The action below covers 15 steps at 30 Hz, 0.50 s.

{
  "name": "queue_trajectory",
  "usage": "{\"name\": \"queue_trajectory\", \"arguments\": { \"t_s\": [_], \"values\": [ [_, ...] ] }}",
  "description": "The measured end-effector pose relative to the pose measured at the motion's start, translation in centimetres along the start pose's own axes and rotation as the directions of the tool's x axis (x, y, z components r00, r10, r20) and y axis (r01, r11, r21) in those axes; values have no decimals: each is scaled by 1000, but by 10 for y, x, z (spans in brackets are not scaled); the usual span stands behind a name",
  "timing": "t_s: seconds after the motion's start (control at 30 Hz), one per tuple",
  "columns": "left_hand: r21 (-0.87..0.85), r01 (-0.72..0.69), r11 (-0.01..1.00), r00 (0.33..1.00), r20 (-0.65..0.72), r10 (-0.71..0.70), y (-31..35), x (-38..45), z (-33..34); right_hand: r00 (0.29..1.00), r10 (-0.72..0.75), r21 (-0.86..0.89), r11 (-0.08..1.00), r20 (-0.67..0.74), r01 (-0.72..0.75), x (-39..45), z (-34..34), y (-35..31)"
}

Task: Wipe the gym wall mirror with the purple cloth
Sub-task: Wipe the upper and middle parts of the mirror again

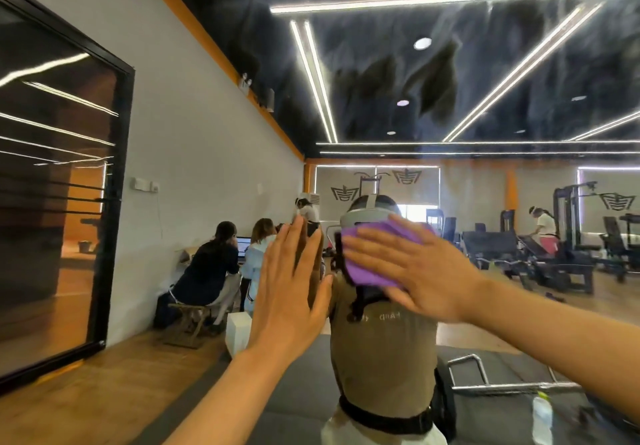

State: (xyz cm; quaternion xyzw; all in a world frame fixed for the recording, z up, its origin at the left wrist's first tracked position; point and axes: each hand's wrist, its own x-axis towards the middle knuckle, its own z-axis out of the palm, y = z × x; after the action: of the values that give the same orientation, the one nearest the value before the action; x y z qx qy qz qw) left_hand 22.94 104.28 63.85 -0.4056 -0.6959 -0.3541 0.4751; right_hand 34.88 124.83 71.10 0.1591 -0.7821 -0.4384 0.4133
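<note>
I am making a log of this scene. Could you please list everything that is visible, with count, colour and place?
wall mirror: one, smeared, fills the view ahead
purple cloth: one, pressed flat on the mirror
glass door: one, black frame, left wall
seated people: two, reflected, at a laptop
gym machines: several, black, reflected right
bottle: one, clear, lower right
left hand: open, flat toward the mirror
right hand: flat on the cloth
</note>
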Motion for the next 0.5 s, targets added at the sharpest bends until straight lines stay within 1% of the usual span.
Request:
{"name": "queue_trajectory", "arguments": {
  "t_s": [0.07,0.17,0.23,0.3,0.33,0.4,0.43,0.5],
  "values": [
    [5,4,1000,1000,-8,-4,8,1,3,990,129,1,992,-58,-129,9,-10,33],
    [25,12,1000,1000,-4,-12,15,5,7,948,296,42,955,-119,-293,27,-29,83],
    [23,13,1000,1000,-11,-13,21,9,10,896,422,69,907,-140,-416,39,-42,116],
    [11,12,1000,1000,-28,-11,27,12,12,837,532,89,847,-130,-524,47,-52,144],
    [6,9,1000,999,-38,-9,30,14,13,816,563,101,827,-134,-554,49,-53,151],
    [2,-1,1000,999,-52,1,34,15,15,793,583,114,813,-180,-572,49,-49,144],
    [1,-7,1000,999,-54,7,36,15,17,795,572,115,820,-202,-561,44,-45,133],
    [-13,-16,1000,999,-45,15,41,15,22,830,516,110,856,-213,-504,22,-34,103]
  ]
}}
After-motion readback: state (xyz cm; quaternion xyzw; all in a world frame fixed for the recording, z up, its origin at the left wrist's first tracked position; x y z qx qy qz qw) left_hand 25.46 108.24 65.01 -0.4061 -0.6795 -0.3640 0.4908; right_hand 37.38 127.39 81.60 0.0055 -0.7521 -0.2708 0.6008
